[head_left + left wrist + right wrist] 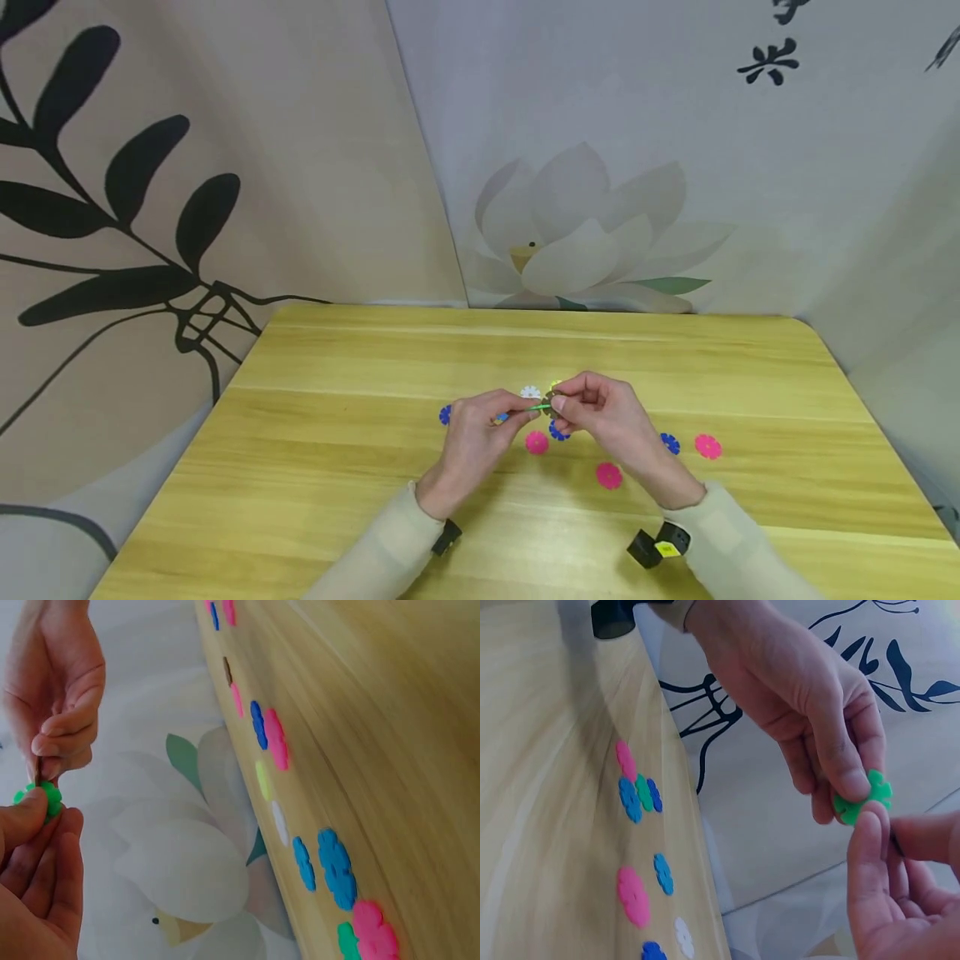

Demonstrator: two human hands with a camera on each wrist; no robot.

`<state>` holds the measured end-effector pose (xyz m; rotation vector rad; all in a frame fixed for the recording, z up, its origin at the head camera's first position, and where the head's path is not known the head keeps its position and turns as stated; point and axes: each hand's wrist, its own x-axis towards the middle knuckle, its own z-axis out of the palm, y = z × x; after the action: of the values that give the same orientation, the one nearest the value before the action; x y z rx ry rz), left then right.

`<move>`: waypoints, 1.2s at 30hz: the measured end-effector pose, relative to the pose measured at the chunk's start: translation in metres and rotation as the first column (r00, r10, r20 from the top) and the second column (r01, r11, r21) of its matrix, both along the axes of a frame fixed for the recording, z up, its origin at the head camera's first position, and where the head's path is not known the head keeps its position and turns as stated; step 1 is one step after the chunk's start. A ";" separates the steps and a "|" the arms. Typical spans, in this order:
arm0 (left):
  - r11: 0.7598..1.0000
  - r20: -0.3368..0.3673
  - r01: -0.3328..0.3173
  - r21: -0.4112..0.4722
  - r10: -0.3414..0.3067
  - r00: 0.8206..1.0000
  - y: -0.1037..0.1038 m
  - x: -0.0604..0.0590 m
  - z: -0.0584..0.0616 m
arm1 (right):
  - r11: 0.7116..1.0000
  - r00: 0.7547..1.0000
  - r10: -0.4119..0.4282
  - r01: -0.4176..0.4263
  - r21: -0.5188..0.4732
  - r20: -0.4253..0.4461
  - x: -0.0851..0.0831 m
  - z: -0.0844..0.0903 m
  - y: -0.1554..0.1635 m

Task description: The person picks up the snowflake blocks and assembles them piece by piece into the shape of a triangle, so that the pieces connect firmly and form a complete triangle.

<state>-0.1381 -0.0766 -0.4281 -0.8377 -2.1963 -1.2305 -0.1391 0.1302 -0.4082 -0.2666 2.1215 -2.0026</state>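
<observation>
Above the table, my left hand (477, 435) pinches a green notched plastic disc (872, 796) between thumb and fingers. Facing it, my right hand (613, 423) pinches a brown disc (39, 771) of the same flower-like kind, seen edge-on in the left wrist view. The two discs meet at their edges, crosswise to each other; fingertips hide how far their notches engage. Below the hands lie a pink disc (537, 442), a blue disc (559, 431) and a white disc (530, 392).
More discs are spread over the wooden table (337, 483): a pink disc (609, 476) near the right forearm, another pink disc (708, 447) and a dark blue disc (670, 443) further right. A fabric backdrop (315, 167) stands behind the table's far edge.
</observation>
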 end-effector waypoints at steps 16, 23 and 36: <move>1.000 0.030 -0.010 -0.012 0.011 0.999 -0.006 -0.007 -0.005 | 1.000 1.000 0.004 -0.005 0.007 0.014 -0.003 -0.007 0.007; 1.000 0.052 0.000 -0.011 0.001 0.999 -0.010 -0.006 -0.007 | 0.999 0.999 0.020 -0.021 0.044 0.036 -0.002 -0.008 0.010; 0.997 0.167 -0.002 -0.083 0.016 0.986 -0.012 -0.004 -0.008 | 0.993 1.000 -0.022 0.022 0.112 -0.002 0.000 -0.015 0.001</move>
<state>-0.1422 -0.0886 -0.4360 -0.7805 -2.3960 -1.2544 -0.1389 0.1310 -0.4230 -0.2255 2.2374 -1.8863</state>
